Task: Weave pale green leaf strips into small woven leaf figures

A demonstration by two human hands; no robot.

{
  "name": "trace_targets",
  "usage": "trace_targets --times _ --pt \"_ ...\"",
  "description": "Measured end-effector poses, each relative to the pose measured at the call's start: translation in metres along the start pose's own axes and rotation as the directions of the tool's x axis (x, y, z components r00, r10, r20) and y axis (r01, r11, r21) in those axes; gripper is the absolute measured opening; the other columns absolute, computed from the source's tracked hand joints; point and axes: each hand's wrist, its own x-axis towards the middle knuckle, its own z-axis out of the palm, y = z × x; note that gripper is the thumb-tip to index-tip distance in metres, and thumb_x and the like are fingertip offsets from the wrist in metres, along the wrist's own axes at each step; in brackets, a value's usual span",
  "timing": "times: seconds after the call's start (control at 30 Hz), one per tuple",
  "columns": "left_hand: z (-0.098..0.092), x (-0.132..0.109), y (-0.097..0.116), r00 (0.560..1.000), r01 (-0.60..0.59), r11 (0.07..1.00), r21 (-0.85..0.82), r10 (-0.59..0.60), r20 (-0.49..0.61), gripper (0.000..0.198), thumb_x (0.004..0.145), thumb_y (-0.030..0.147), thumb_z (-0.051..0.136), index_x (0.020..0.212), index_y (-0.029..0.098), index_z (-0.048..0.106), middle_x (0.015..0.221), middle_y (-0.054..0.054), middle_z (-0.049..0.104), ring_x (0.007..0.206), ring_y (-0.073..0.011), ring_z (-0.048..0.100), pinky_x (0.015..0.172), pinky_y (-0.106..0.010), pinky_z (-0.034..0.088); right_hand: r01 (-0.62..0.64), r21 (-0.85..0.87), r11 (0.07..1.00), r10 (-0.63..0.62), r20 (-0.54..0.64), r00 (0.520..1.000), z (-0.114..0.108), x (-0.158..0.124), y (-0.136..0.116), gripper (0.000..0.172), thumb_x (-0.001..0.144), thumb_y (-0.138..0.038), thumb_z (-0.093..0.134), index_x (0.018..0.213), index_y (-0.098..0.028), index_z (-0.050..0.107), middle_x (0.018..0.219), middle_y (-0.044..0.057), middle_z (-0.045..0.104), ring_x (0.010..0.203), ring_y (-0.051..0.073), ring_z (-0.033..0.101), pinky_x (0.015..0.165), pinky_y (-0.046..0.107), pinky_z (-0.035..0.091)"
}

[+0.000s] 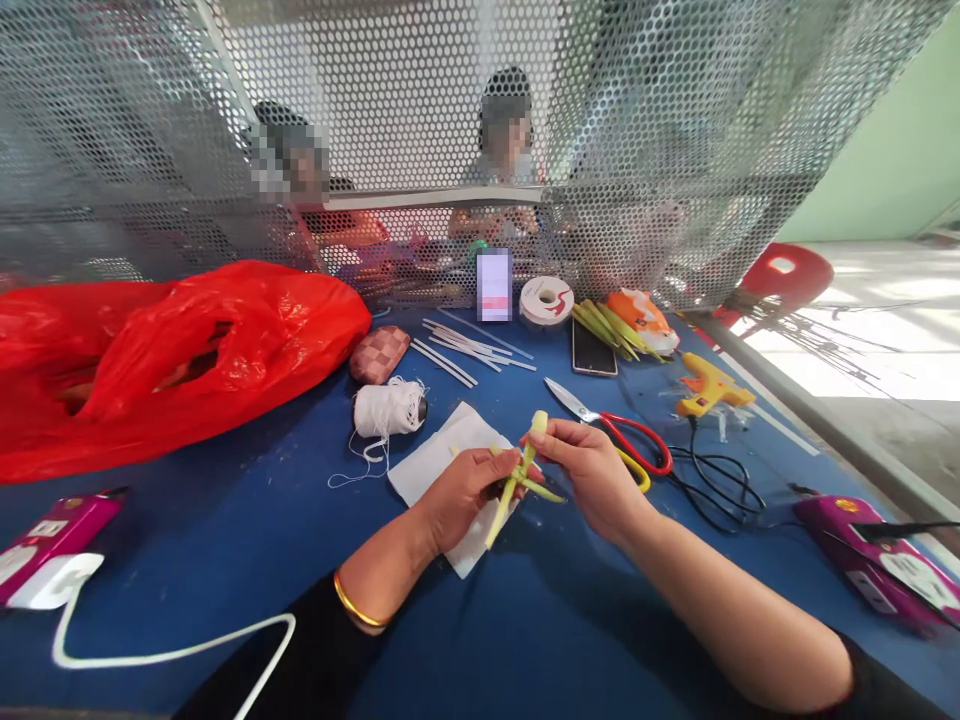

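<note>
pale-green strips (pixel 503 511) pinched in both hands (pixel 474 484); forearms (pixel 712 600) angle inward.

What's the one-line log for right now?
left hand: holds crossed, narrow yellow-green strips | right hand: pinches their upper end | below: flat white paper sheet

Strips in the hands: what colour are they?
The strips are pale yellow-green, best seen in the head view.

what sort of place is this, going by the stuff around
Probably a small craft workspace, though whether at home or in a shop is unclear: a yellow glue gun, scissors and white thread lie on the blue tabletop.
</note>
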Motion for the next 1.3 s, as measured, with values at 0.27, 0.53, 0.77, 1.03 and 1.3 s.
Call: trace_targets --times 0.27,0.53,0.77,1.03,1.3 --pt "0.006 -0.003 -0.001 0.999 0.026 0.996 0.086 -0.024 -0.023 0.016 0.069 0.023 0.073 0.079 0.015 0.081 0.062 -0.002 0.059 0.064 -0.0122 0.046 0.065 -0.027 0.034 -0.022 0.005 1.000 0.023 -0.071 0.997 0.005 -0.002 0.014 0.034 0.062 -0.045 0.081 0.058 -0.018 0.060 0.059 -0.002 0.056 0.056 0.012 0.046 0.059 0.028 0.039" --pt "0.002 -0.001 0.005 0.993 -0.115 0.993 0.037 0.114 0.015 0.031 0.072 0.034 0.081 0.100 0.021 0.080 0.101 -0.008 0.075 0.091 -0.0179 0.059 0.088 -0.030 0.040 0.168 -0.262 0.950 -0.203 -0.112 0.973 -0.004 0.006 0.004 0.037 0.076 -0.054 0.068 0.081 -0.018 0.067 0.080 0.004 0.066 0.074 0.018 0.058 0.071 0.031 0.045" --pt "-0.005 -0.001 0.014 0.971 -0.231 0.962 0.145 0.237 -0.020 0.041 0.074 0.032 0.080 0.113 0.020 0.075 0.106 -0.008 0.074 0.102 -0.0222 0.062 0.096 -0.035 0.042 0.253 -0.600 0.759 -0.293 0.032 0.955 -0.009 -0.003 -0.005 0.048 0.094 -0.052 0.047 0.061 -0.020 0.059 0.058 0.002 0.059 0.058 0.016 0.053 0.058 0.029 0.041" --pt "0.000 0.002 0.006 0.934 -0.296 0.902 0.315 0.342 -0.103 0.018 0.068 0.028 0.080 0.082 0.017 0.078 0.077 -0.001 0.070 0.078 -0.0175 0.059 0.077 -0.029 0.045 0.696 -0.715 0.067 -0.661 0.491 0.567 0.002 -0.016 -0.001 0.016 0.095 -0.030 0.059 0.100 -0.020 0.070 0.087 0.008 0.069 0.076 0.019 0.063 0.067 0.031 0.045" --pt "0.005 -0.002 0.007 0.967 -0.219 0.935 0.280 0.246 -0.064 0.015 0.063 0.020 0.077 0.078 0.016 0.078 0.078 -0.004 0.073 0.083 -0.0219 0.063 0.081 -0.032 0.047 0.761 -0.634 -0.142 -0.686 0.616 0.386 0.000 -0.020 0.007 0.021 0.093 -0.009 0.053 0.090 -0.023 0.069 0.080 0.002 0.074 0.072 0.015 0.066 0.072 0.031 0.043"
